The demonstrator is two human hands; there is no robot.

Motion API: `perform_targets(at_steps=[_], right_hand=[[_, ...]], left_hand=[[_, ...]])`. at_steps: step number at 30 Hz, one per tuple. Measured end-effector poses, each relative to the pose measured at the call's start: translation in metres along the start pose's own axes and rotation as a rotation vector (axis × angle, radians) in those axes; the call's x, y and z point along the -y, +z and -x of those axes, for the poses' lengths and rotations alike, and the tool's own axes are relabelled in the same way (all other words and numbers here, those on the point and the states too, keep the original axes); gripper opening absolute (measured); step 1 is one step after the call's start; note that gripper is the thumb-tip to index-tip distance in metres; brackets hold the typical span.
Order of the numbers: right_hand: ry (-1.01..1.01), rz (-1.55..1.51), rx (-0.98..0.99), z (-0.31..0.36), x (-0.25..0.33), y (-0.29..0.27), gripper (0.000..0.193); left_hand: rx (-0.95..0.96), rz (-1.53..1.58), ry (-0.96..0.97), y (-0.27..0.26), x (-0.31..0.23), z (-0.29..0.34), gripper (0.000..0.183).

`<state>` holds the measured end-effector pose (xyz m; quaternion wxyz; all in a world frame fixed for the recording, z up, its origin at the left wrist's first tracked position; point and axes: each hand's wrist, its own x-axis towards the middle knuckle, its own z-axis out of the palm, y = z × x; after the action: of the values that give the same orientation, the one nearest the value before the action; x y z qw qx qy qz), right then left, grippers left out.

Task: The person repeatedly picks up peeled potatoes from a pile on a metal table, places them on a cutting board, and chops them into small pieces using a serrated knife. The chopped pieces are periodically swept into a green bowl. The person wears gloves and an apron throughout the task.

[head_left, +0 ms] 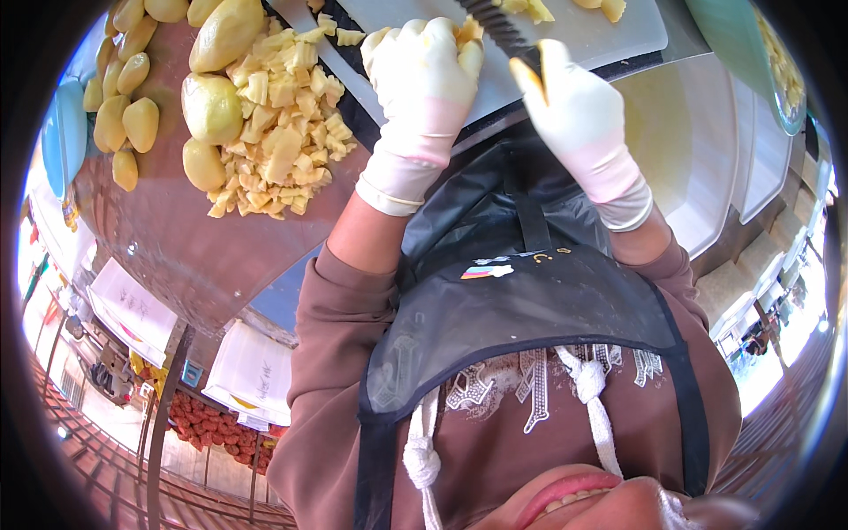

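My left hand, in a white glove, is closed over the edge of a white cutting board. A piece of peeled potato shows at its fingertips. In my gloved right hand is a knife with a dark, wavy blade, tilted over the board beside the left hand. The blade is cut off by the top edge of the view. A few potato pieces lie on the board behind it. Left of the board, diced potato is heaped beside large peeled potatoes.
More whole peeled potatoes lie at the far left of the brown table, near a blue basin. On the right are a white tub and a green basin with cut pieces. White crates and red sacks stand at lower left.
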<state>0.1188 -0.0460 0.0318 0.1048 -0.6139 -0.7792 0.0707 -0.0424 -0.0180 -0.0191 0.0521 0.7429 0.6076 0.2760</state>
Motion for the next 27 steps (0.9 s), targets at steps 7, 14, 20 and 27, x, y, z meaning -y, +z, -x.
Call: perform_targets(at_steps=[7,14,20,27], right_hand=[[0.041,0.053,0.174,-0.008,0.0,0.012,0.027],[0.021,-0.037,0.096,-0.01,-0.025,0.003,0.029],[-0.23,-0.054,0.001,-0.006,-0.03,-0.009,0.025],[-0.347,0.148,0.031,-0.009,-0.026,0.008,0.028]], left_hand=[[0.014,0.017,0.009,0.001,0.0,0.0,0.019],[0.097,0.133,-0.005,-0.011,0.004,0.0,0.019],[-0.053,0.18,-0.071,-0.017,0.018,0.011,0.015],[-0.125,0.112,-0.041,-0.013,0.024,0.019,0.012]])
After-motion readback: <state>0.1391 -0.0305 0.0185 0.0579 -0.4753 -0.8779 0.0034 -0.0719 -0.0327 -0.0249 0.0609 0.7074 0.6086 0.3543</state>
